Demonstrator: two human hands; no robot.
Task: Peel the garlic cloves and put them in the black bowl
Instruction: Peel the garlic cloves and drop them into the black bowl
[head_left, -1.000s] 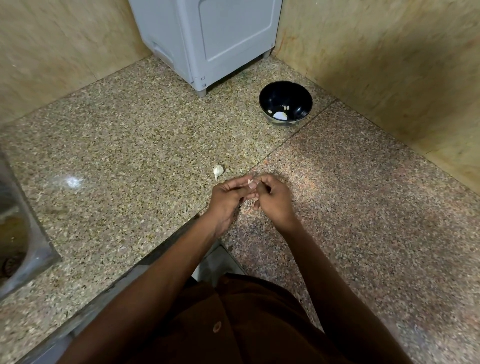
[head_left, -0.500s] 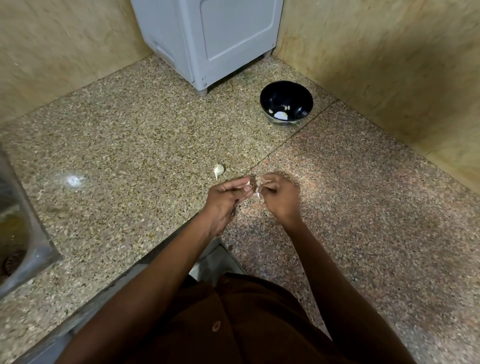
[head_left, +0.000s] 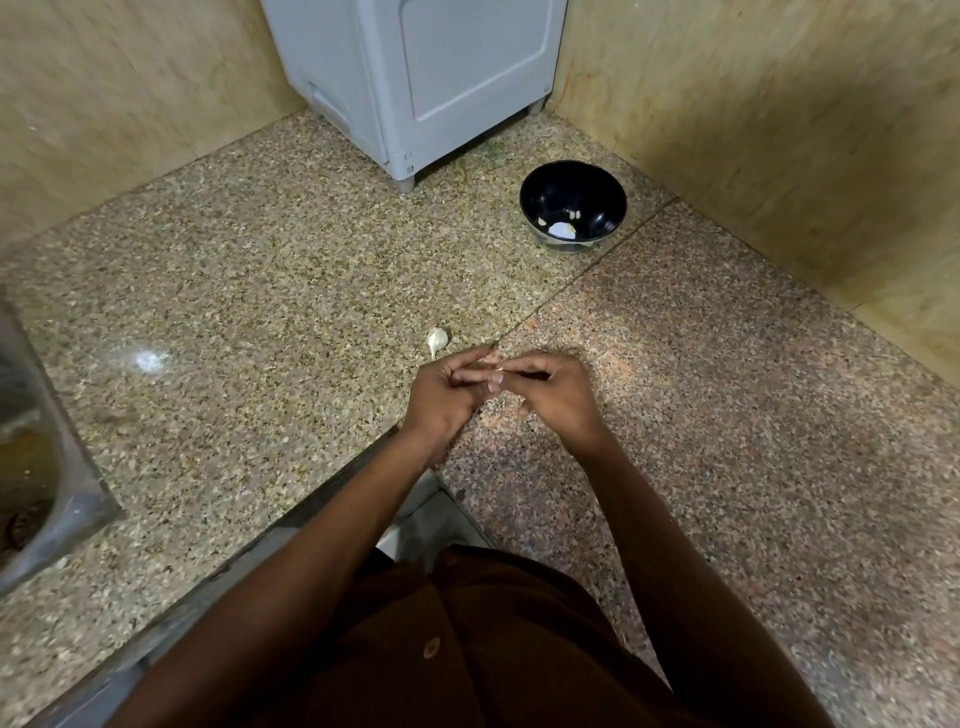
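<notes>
— Over the counter (head_left: 727, 415), what are the hands doing?
— The left hand (head_left: 441, 395) and right hand (head_left: 558, 395) meet fingertip to fingertip, both pinching a small clove (head_left: 497, 369), mostly hidden between them.
— Any other garlic?
— One unpeeled clove (head_left: 437, 340) lies just beyond the left hand. The bowl (head_left: 573, 205) sits well apart near the wall, a few pale peeled pieces inside.

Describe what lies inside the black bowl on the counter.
The black bowl holds a few small pale pieces, likely peeled garlic, near its bottom. The near wall hides part of the floor, so an exact count isn't possible.
</notes>
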